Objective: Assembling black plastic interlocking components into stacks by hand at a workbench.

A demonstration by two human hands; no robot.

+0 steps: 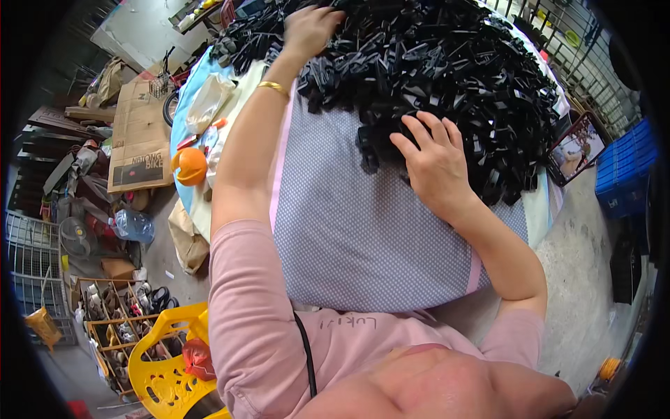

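A large heap of small glossy black pieces [433, 63], probably plastic parts, covers the far half of a table spread with a grey-blue patterned cloth [349, 223]. My left hand [311, 32], with a gold bangle on its wrist, reaches over the far left of the heap. Its fingers are stretched to the right and slightly blurred, with nothing visible in them. At the heap's near edge is my right hand [437, 164], back upward, fingers apart and a little bent over the pieces. Whether its fingertips touch them I cannot tell.
An orange round object [190, 167] and a plastic bag [211, 103] lie on the table's left side. A phone [576, 148] stands at the right edge, near a blue crate [627, 170]. On the left are a cardboard box [139, 136], a water bottle [132, 225] and a yellow chair [164, 363].
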